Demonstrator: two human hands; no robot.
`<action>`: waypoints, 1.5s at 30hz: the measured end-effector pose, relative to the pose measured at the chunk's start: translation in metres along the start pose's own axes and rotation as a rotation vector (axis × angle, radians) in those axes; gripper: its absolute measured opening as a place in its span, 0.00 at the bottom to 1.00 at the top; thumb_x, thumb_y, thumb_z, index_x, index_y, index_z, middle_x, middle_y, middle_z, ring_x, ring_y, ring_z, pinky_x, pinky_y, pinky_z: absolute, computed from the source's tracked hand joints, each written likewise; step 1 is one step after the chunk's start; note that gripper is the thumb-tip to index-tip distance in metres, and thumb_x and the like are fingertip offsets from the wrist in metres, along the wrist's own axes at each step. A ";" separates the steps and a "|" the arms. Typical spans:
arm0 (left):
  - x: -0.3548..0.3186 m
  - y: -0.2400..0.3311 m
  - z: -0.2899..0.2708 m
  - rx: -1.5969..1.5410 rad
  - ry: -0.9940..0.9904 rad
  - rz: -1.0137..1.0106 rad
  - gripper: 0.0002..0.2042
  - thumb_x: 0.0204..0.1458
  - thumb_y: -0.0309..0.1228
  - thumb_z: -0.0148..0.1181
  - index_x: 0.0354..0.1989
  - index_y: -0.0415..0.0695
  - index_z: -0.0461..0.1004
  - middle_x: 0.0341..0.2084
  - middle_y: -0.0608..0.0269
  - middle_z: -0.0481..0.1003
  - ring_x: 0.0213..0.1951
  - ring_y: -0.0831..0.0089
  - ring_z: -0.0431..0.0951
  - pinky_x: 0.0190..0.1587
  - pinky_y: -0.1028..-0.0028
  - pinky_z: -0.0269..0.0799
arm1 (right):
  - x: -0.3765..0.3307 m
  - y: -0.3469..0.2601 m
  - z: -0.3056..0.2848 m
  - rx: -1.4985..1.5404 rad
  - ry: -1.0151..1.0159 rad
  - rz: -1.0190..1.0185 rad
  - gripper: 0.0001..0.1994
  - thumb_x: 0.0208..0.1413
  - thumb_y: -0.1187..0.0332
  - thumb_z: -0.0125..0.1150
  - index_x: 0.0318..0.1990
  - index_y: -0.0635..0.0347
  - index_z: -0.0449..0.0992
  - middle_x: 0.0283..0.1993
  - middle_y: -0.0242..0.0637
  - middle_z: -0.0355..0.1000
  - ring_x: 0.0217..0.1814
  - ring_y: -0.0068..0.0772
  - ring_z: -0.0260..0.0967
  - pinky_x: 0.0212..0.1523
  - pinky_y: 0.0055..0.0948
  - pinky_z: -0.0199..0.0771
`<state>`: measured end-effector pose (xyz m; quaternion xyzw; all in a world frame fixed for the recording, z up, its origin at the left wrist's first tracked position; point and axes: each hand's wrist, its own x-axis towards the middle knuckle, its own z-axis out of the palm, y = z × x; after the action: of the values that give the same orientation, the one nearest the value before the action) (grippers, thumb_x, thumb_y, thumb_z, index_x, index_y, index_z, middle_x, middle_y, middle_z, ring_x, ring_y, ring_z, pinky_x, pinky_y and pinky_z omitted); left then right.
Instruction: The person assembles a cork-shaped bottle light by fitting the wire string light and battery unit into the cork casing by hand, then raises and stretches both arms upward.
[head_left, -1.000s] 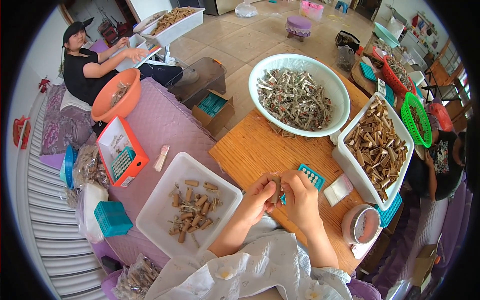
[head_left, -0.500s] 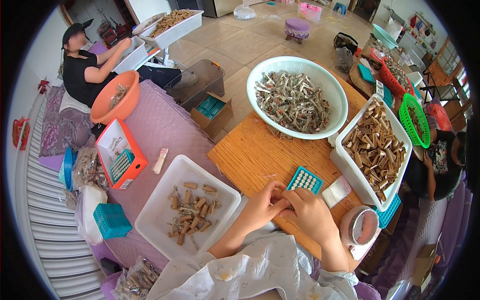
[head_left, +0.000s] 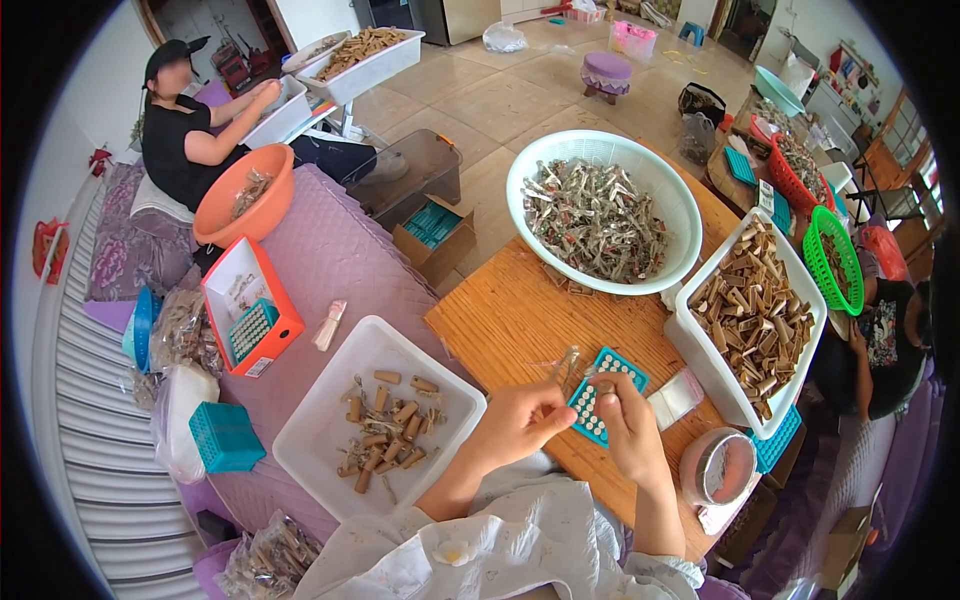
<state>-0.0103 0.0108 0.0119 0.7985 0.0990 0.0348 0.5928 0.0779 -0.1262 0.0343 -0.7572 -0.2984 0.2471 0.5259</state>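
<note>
Both hands of a worker in a pale flowered top meet over the near edge of a wooden table point(head_left: 480, 325). The left hand point(head_left: 518, 428) is half curled, thumb close to forefinger, beside a clear, wispy strand point(head_left: 568, 366); whether it grips the strand cannot be told. The right hand point(head_left: 632, 440) is drawn into a pinch above a teal rack of white discs point(head_left: 587, 410) — what, if anything, sits between its fingertips is too small to tell. Left of the table, a white tray point(head_left: 308, 430) holds a modest cluster of cardboard tubes point(head_left: 388, 377), some with stringy tails, apparently the finished share. Far more seems left: brown tubes point(head_left: 755, 310) heap a white bin point(head_left: 703, 375) along the table's right edge, and silvery twists point(head_left: 600, 220) fill a pale colander point(head_left: 533, 264) toward its far corner.
</note>
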 end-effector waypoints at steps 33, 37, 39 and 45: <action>0.006 -0.010 0.027 -0.589 0.261 0.137 0.09 0.36 0.28 0.53 0.26 0.37 0.66 0.21 0.64 0.69 0.26 0.80 0.68 0.30 0.79 0.62 | 0.000 0.015 0.068 1.171 -0.038 0.085 0.06 0.46 0.74 0.48 0.32 0.64 0.66 0.35 0.35 0.64 0.37 0.26 0.62 0.40 0.24 0.63; 0.010 -0.017 0.029 -0.673 0.258 0.150 0.11 0.36 0.29 0.54 0.29 0.39 0.64 0.20 0.65 0.68 0.26 0.82 0.67 0.29 0.81 0.62 | 0.004 0.017 0.068 1.153 -0.066 0.034 0.07 0.46 0.72 0.48 0.32 0.64 0.66 0.34 0.34 0.64 0.37 0.26 0.62 0.41 0.23 0.62; 0.011 -0.016 0.029 -0.712 0.233 0.143 0.12 0.36 0.30 0.54 0.30 0.39 0.64 0.21 0.65 0.68 0.27 0.81 0.67 0.30 0.81 0.62 | 0.004 0.022 0.066 1.134 -0.091 0.063 0.10 0.45 0.71 0.49 0.36 0.64 0.63 0.37 0.34 0.63 0.40 0.27 0.61 0.42 0.24 0.61; 0.013 -0.016 0.027 -0.754 0.208 0.106 0.15 0.36 0.30 0.54 0.32 0.37 0.62 0.25 0.63 0.67 0.31 0.78 0.67 0.36 0.79 0.61 | 0.003 -0.001 0.067 1.195 -0.111 0.098 0.08 0.47 0.71 0.46 0.35 0.64 0.64 0.38 0.34 0.61 0.42 0.25 0.58 0.44 0.23 0.58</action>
<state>0.0047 -0.0073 -0.0117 0.5211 0.0976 0.1798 0.8286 0.0336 -0.0809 0.0133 -0.3292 -0.0995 0.4352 0.8320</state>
